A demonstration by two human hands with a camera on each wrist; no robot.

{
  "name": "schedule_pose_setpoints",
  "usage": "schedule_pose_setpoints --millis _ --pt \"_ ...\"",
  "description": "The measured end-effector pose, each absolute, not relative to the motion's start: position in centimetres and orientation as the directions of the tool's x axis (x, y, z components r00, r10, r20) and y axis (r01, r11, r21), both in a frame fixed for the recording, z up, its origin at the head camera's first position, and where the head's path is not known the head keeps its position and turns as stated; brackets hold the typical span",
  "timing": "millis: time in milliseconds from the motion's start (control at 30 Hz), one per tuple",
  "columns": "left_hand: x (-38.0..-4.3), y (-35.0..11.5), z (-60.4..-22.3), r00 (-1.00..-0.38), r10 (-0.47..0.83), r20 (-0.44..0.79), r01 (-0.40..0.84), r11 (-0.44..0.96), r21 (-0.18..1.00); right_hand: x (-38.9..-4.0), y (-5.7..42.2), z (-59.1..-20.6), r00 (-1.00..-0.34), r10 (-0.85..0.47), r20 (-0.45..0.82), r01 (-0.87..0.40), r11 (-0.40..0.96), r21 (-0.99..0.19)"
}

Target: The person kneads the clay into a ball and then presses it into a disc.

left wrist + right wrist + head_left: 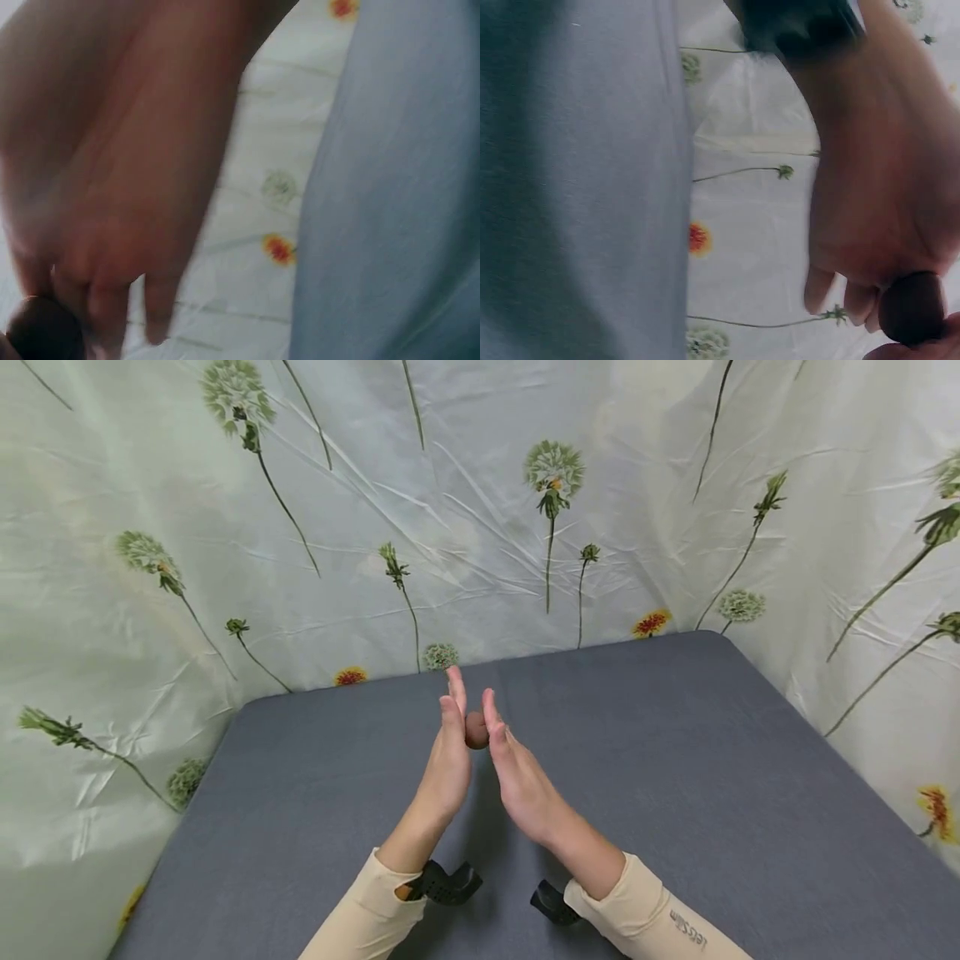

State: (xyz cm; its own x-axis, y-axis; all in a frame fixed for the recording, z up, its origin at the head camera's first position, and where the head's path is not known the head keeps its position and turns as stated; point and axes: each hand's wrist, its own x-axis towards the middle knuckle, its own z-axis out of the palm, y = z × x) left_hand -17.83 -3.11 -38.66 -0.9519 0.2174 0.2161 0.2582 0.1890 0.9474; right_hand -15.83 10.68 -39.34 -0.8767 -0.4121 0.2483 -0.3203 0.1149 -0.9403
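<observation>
A small brown rounded lump [476, 730] sits between the two hands, up off the table and near the fingers. From the left, my left hand [447, 768] presses against it with a flat palm and straight fingers. My right hand [521, 785] faces it from the other side, its fingers also straight and slanting up toward the left hand. At the lower left of the left wrist view the dark lump [45, 330] touches the finger bases. In the right wrist view the lump [913, 307] has a smooth rounded side and a flatter side against the hand.
A grey cloth-covered table [337, 793] lies under the hands. Behind it and at both sides hangs a pale curtain [480, 510] printed with dandelions. Black wrist cameras stick out from the left sleeve [367, 902] and the right sleeve [645, 910].
</observation>
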Motion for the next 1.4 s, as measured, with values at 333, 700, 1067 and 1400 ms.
schedule_pose_setpoints --millis 333,700,1067,1400 --pt "-13.4 -1.4 -39.6 -0.911 0.324 0.255 0.326 0.188 0.927 -19.9 12.0 -37.3 -0.883 -0.412 0.222 -0.249 0.012 -0.968" --pt "-18.1 -3.8 -37.6 -0.953 0.228 0.2 0.223 0.08 0.972 -16.6 10.9 -39.3 -0.836 -0.526 0.155 -0.203 0.035 -0.978" --pt "-13.5 -2.1 -39.8 -0.919 0.335 0.209 0.289 0.208 0.935 -18.9 11.7 -37.8 -0.89 -0.424 0.168 -0.198 0.028 -0.98" --pt "-17.6 -4.0 -38.2 -0.966 0.179 0.186 0.21 0.124 0.97 -15.9 9.4 -40.3 -0.863 -0.485 0.142 -0.177 0.026 -0.984"
